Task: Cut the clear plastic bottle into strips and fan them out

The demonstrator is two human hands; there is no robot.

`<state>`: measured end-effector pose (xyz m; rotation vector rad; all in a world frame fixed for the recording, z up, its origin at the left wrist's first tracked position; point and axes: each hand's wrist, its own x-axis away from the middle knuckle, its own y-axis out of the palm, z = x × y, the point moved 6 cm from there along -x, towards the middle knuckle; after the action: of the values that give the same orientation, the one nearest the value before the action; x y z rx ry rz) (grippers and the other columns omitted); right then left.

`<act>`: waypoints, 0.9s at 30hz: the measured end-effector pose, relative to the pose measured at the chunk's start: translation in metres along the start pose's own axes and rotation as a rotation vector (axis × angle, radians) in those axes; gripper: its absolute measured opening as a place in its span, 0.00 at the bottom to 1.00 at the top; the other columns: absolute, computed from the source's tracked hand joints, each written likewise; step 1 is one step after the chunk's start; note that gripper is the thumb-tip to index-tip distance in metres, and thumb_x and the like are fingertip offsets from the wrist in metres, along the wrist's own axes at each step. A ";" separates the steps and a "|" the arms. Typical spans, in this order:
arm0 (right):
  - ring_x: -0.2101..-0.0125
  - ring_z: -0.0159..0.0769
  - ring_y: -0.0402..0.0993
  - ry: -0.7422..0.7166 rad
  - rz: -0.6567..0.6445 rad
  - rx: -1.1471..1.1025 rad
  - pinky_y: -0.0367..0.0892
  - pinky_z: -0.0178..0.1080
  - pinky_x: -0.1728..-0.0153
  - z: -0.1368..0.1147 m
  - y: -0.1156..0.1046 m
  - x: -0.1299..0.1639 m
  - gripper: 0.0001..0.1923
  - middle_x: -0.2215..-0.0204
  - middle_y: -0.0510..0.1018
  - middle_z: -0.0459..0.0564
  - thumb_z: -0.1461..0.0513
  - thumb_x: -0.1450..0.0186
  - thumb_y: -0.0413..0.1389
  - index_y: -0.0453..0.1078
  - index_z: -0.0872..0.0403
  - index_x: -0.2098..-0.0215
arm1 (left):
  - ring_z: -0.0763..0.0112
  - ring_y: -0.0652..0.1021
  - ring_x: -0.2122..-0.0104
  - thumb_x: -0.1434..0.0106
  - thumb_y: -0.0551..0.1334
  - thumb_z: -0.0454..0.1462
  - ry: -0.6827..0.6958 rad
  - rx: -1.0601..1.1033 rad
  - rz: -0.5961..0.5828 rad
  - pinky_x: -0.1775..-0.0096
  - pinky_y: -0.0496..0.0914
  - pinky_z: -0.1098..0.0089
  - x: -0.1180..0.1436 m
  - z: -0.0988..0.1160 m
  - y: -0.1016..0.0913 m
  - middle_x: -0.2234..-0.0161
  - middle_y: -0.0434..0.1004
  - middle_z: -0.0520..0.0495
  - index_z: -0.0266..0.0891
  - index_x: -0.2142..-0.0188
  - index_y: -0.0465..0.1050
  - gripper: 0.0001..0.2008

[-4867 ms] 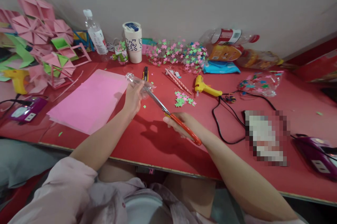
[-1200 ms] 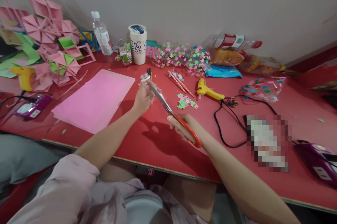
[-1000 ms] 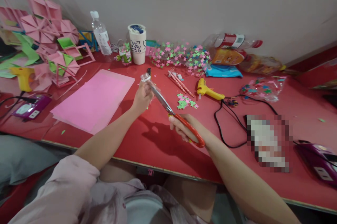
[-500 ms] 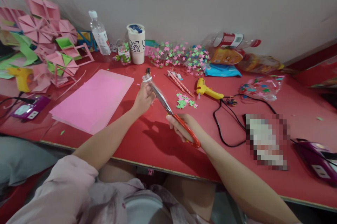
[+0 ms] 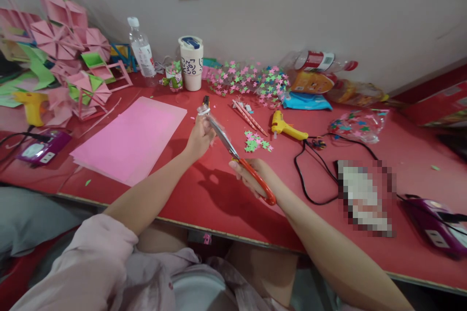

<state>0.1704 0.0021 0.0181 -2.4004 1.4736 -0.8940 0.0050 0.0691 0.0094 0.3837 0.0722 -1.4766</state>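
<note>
- Pink paper sheets point(image 5: 129, 138): flat on the red table point(image 5: 204, 194).
- Left hand point(image 5: 199, 137): fingers closed around a clear plastic piece point(image 5: 203, 110), held above the table.
- Scissors point(image 5: 232, 149): blades point toward the plastic piece; I cannot tell whether they touch it.
- Right hand point(image 5: 265, 173): fingers wrapped round the scissors' orange handles.
- Paper stars point(image 5: 251, 144): small pile beyond the right hand.
- Glue gun point(image 5: 292, 130): lying right of the stars.
</note>
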 end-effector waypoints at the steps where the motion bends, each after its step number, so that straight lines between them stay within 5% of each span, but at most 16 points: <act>1: 0.93 0.23 0.53 0.007 0.004 0.000 0.51 0.30 0.90 -0.001 0.000 0.000 0.28 0.92 0.56 0.35 0.38 0.44 0.53 0.58 0.52 0.80 | 0.63 0.80 0.59 0.43 0.62 0.32 -0.005 0.002 0.001 0.57 0.72 0.62 0.000 0.000 0.000 0.66 0.78 0.47 0.43 0.64 0.57 0.13; 10: 0.93 0.24 0.56 -0.039 -0.104 -0.031 0.55 0.30 0.87 -0.006 0.003 0.000 0.28 0.93 0.59 0.37 0.38 0.41 0.50 0.62 0.54 0.79 | 0.64 0.79 0.64 0.43 0.64 0.38 -0.027 -0.003 0.033 0.60 0.73 0.62 -0.003 -0.002 -0.004 0.69 0.77 0.48 0.43 0.65 0.60 0.12; 15: 0.91 0.26 0.58 -0.055 -0.201 -0.005 0.55 0.31 0.86 -0.003 0.010 0.003 0.27 0.92 0.60 0.37 0.39 0.43 0.52 0.63 0.53 0.78 | 0.63 0.80 0.62 0.45 0.66 0.42 -0.046 0.190 0.222 0.58 0.73 0.61 -0.011 0.001 -0.024 0.71 0.76 0.51 0.43 0.66 0.61 0.14; 22: 0.88 0.27 0.58 -0.227 0.305 -0.108 0.56 0.33 0.83 -0.004 -0.023 -0.005 0.25 0.89 0.59 0.37 0.41 0.47 0.58 0.55 0.50 0.78 | 0.62 0.81 0.61 0.47 0.68 0.37 -0.332 0.376 0.006 0.53 0.73 0.58 0.001 -0.005 0.005 0.70 0.77 0.51 0.40 0.65 0.65 0.13; 27: 0.85 0.29 0.61 -0.195 0.402 -0.138 0.58 0.35 0.82 0.005 -0.033 -0.015 0.24 0.86 0.61 0.38 0.42 0.49 0.59 0.57 0.50 0.76 | 0.58 0.81 0.57 0.47 0.69 0.35 -0.437 0.344 -0.125 0.54 0.74 0.56 0.017 -0.004 0.022 0.62 0.80 0.45 0.40 0.61 0.63 0.18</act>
<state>0.1933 0.0308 0.0233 -2.0858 1.8915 -0.4683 0.0289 0.0553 0.0052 0.3283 -0.5201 -1.6701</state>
